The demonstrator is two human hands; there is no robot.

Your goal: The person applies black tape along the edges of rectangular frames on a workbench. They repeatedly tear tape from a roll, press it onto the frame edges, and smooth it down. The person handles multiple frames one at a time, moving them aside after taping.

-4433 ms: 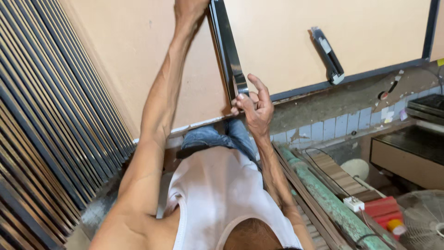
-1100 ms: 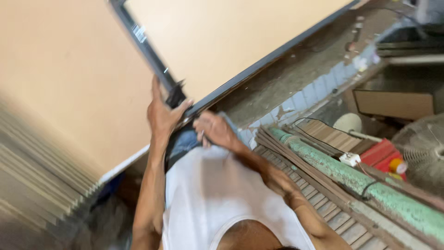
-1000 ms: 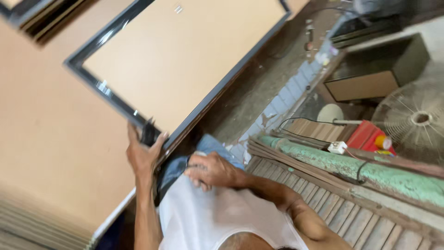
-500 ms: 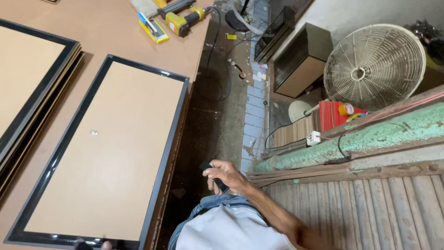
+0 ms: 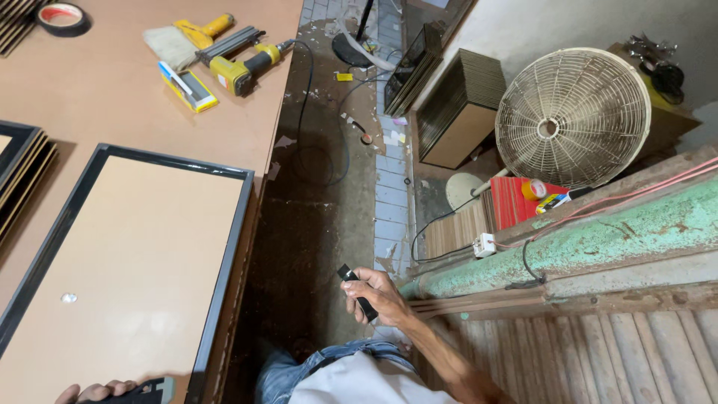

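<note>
Head view: black-framed panel [image 5: 127,254] lies flat on tabletop [image 5: 112,90] at 9 o'clock, likely stiff, light, best gripped at frame edges. Left hand [image 5: 97,391] curled on its bottom edge; right hand [image 5: 378,295] closed around small black tool [image 5: 357,292].

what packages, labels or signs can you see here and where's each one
Flat yellow and blue box: on the brown worktable beside the yellow nail gun, long and narrow.
Red ribbed carton: on the floor below the round wire fan, boxy.
Tape roll with red printed core: top left corner of the table, round.
No signs or screens in view.
</note>
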